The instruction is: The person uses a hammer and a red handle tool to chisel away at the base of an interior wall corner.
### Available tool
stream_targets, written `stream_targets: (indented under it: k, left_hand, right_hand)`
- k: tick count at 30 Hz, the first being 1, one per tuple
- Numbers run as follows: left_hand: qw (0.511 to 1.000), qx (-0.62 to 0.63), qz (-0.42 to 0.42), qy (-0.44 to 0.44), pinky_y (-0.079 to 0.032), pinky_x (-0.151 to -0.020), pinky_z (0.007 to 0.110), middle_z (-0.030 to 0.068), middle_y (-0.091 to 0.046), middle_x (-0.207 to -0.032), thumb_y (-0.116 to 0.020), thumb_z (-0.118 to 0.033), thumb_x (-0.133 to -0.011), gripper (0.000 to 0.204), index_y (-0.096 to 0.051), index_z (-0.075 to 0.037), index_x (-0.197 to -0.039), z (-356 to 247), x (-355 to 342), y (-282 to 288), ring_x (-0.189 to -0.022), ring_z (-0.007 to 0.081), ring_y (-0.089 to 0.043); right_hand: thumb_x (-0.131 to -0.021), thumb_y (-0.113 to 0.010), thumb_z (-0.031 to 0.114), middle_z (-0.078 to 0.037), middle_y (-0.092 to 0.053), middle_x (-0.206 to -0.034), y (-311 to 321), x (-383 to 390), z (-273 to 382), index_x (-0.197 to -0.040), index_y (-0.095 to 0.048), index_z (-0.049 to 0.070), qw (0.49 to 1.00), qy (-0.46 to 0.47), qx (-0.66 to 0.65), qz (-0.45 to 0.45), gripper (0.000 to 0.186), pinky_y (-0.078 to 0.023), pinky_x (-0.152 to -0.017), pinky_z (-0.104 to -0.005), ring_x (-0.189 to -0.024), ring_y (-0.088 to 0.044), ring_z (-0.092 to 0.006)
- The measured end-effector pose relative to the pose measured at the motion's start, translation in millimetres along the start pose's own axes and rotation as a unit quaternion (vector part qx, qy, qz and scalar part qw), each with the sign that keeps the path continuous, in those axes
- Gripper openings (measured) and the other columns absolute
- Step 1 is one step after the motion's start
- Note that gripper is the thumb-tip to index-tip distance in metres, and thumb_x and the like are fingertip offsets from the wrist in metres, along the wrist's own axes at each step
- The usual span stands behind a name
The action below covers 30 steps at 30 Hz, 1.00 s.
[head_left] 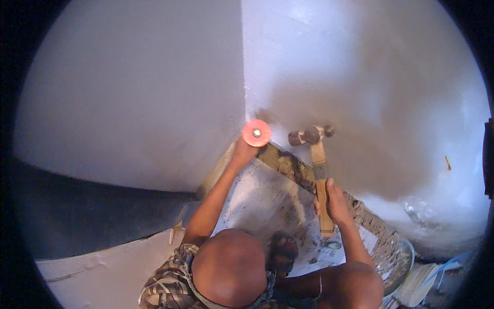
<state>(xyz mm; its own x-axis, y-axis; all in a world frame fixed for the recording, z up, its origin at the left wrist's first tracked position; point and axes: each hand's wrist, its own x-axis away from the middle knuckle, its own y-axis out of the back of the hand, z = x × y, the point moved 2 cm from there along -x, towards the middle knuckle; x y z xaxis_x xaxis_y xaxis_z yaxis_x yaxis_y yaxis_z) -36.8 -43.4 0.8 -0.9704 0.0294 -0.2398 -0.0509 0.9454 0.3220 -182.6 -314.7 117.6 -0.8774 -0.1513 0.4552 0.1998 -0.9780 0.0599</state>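
My left hand (245, 151) is closed round a tool, probably a chisel, whose round red guard (265, 135) faces up with a metal centre; its lower end is hidden. It is held at the wall corner, over a rough, broken strip (285, 164) along the wall's foot. My right hand (335, 203) grips the wooden handle of a hammer (311, 135), with a grey band round the handle. The hammer's dark head is raised a little to the right of the red guard, not touching it.
Two pale walls (128, 87) meet ahead, with a dark skirting band (103, 211) at left. My bare knees (229, 265) are at the bottom. Pale sheets (103, 268) lie on the floor. Rubble (375, 232), a round container (409, 268) and blue strapping (442, 275) are at right.
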Motion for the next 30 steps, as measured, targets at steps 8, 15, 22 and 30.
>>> stream_targets:
  k: [8,15,22,30]
  left_hand:
    - [0.999,-0.036,-0.022,0.019,-0.047,-0.084,0.034,0.0131,-0.066,-0.102,-0.064,-0.012,-0.080,0.034,-0.058,-0.001,-0.111,40,-9,26,-0.097,0.0223,-0.062]
    - [1.000,-0.025,-0.005,-0.005,-0.046,-0.085,0.032,0.0097,-0.065,-0.102,-0.059,-0.004,-0.081,0.027,-0.059,0.002,-0.108,37,-5,41,-0.096,0.0183,-0.060]
    - [0.997,0.002,0.079,0.007,-0.046,-0.087,0.032,0.0078,-0.065,-0.103,-0.056,-0.001,-0.082,0.027,-0.059,0.002,-0.108,12,-5,53,-0.098,0.0169,-0.059]
    - [0.992,-0.042,0.114,0.028,-0.045,-0.088,0.032,0.0077,-0.064,-0.110,-0.057,-0.001,-0.080,0.036,-0.057,-0.001,-0.116,7,-3,57,-0.101,0.0175,-0.058]
  right_hand:
    - [-0.095,-0.031,0.058,-0.005,-0.051,-0.060,-8,-15,-1,-0.097,-0.050,0.004,0.999,-0.009,-0.015,0.028,0.057,-0.044,-0.045,-0.0280,-0.047,-0.050,-0.0144]
    - [-0.094,-0.034,0.059,-0.004,-0.051,-0.061,-8,-11,-4,-0.107,-0.052,0.002,0.998,-0.015,-0.025,0.051,0.061,-0.044,-0.047,-0.0278,-0.050,-0.049,-0.0128]
    - [-0.094,-0.036,0.058,-0.006,-0.054,-0.062,-5,-7,3,-0.106,-0.052,0.001,1.000,0.007,0.003,0.023,0.060,-0.044,-0.047,-0.0282,-0.051,-0.052,-0.0140]
    - [-0.094,-0.039,0.055,-0.003,-0.056,-0.066,3,14,105,-0.093,-0.058,-0.002,0.942,0.334,-0.027,0.000,0.060,-0.042,-0.053,-0.0287,-0.055,-0.053,-0.0155]
